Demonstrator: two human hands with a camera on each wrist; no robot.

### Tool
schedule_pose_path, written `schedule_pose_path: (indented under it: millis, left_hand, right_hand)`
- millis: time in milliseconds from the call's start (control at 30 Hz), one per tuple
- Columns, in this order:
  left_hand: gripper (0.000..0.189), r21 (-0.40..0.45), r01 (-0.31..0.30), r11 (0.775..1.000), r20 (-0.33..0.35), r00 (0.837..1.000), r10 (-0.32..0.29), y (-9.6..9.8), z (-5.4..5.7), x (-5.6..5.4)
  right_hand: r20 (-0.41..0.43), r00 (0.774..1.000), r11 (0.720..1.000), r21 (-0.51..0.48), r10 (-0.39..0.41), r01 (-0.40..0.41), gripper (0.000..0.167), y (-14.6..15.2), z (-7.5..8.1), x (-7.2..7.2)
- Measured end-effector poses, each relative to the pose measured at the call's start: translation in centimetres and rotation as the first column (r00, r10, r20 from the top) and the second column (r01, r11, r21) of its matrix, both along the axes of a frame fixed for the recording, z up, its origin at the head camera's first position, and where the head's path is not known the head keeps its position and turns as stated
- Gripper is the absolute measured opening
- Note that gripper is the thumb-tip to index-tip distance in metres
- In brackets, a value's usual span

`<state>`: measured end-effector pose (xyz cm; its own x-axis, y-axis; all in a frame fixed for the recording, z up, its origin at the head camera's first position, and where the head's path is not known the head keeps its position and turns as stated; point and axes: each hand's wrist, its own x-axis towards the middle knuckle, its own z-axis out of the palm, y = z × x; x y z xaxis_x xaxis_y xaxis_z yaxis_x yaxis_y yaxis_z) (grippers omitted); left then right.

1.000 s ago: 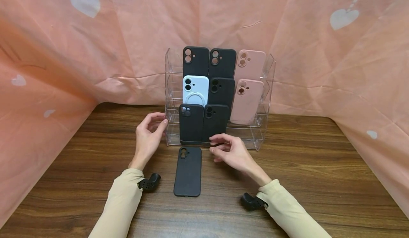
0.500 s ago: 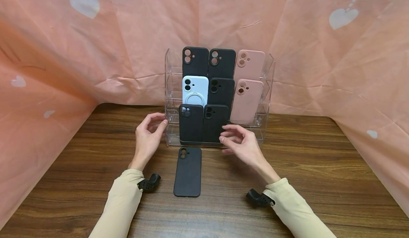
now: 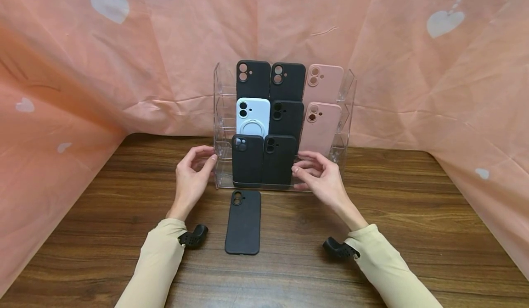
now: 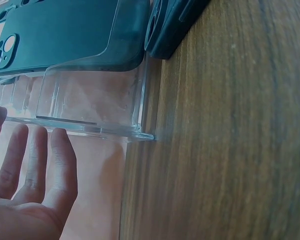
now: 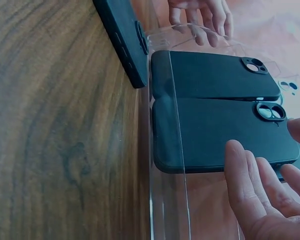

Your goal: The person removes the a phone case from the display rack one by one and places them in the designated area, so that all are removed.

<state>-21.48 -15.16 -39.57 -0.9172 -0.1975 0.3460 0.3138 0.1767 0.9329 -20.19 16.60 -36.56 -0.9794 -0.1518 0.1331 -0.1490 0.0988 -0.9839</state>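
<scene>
A clear tiered display stand point(image 3: 225, 179) stands at the back of the table, holding phone cases in rows. My left hand point(image 3: 192, 175) is at the stand's left side wall. Its fingers point(image 4: 65, 160) reach the clear wall from outside in the left wrist view. My right hand point(image 3: 324, 177) is at the right edge of a black phone case point(image 3: 280, 161) in the lowest row. In the right wrist view its fingers point(image 5: 242, 180) extend beside that case. Left of it leans another black case point(image 3: 247, 163). A further black phone case point(image 3: 243, 225) lies on the table before the stand.
Higher on the stand sit a white case with a ring point(image 3: 253, 115), several black cases point(image 3: 288, 83) and two pink cases point(image 3: 324, 124). The wooden table point(image 3: 413, 216) extends to both sides. A pink cloth point(image 3: 186, 46) with white hearts hangs behind and around.
My right hand has moved right and slightly up, from the bottom of the right lower black case to its right edge. The left hand and the cases look unmoved.
</scene>
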Motion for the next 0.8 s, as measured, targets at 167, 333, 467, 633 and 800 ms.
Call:
schedule_pose_path:
  millis: [167, 333, 467, 633, 800]
  left_hand:
    - [0.024, -0.005, -0.006, 1.0, -0.006, 1.0, 0.006, 0.0, -0.1, -0.1]
    - [0.024, -0.012, -0.011, 1.0, -0.009, 1.0, 0.011, 0.0, -0.1, -0.1]
    - [0.024, -0.012, -0.006, 1.0, -0.015, 1.0, 0.006, 0.0, 0.0, 0.0]
    - [0.024, -0.022, -0.007, 1.0, -0.018, 1.0, 0.007, 0.0, -0.1, 0.0]
    - [0.024, -0.017, -0.006, 1.0, -0.015, 1.0, 0.006, 0.0, -0.1, -0.1]
  right_hand:
    - [-0.014, 1.0, 1.0, 0.021, -0.014, 0.014, 0.048, 0.1, 0.2, -0.6]
    - [0.006, 1.0, 1.0, 0.02, -0.019, 0.019, 0.048, -0.2, 0.3, -1.0]
    - [0.025, 0.999, 0.999, 0.028, -0.036, 0.036, 0.049, -0.4, 0.3, -1.2]
    - [0.042, 0.998, 0.998, 0.038, -0.042, 0.04, 0.048, -0.6, 0.2, -1.5]
    - [0.045, 0.998, 0.998, 0.042, -0.049, 0.047, 0.047, -0.7, 0.1, -1.7]
